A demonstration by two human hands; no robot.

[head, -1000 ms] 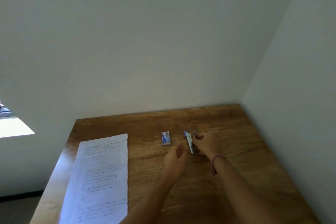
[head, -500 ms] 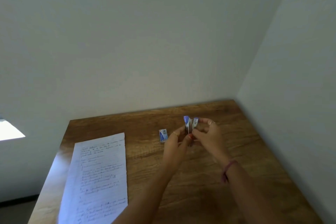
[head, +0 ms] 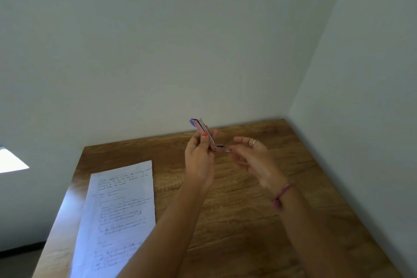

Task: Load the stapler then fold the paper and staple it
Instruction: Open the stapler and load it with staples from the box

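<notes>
My left hand (head: 199,160) holds a small stapler (head: 204,134) up above the wooden table (head: 248,221), tilted, its blue-tipped end up and to the left. My right hand (head: 252,160) is just right of it, fingers loosely spread. Its thumb and forefinger meet a small silver part sticking out of the stapler's lower end. A handwritten lined paper (head: 119,214) lies flat on the left side of the table. The small staple box is not visible; my left hand and forearm cover that spot.
The table stands in a room corner, with pale walls (head: 361,97) behind and to the right. Its left edge (head: 58,216) drops to the floor. A bright patch (head: 11,161) shows at far left.
The stapler went from lying on the table to raised in both hands, and is now held by my left hand and tipped. My right hand shifted to its lower end.
</notes>
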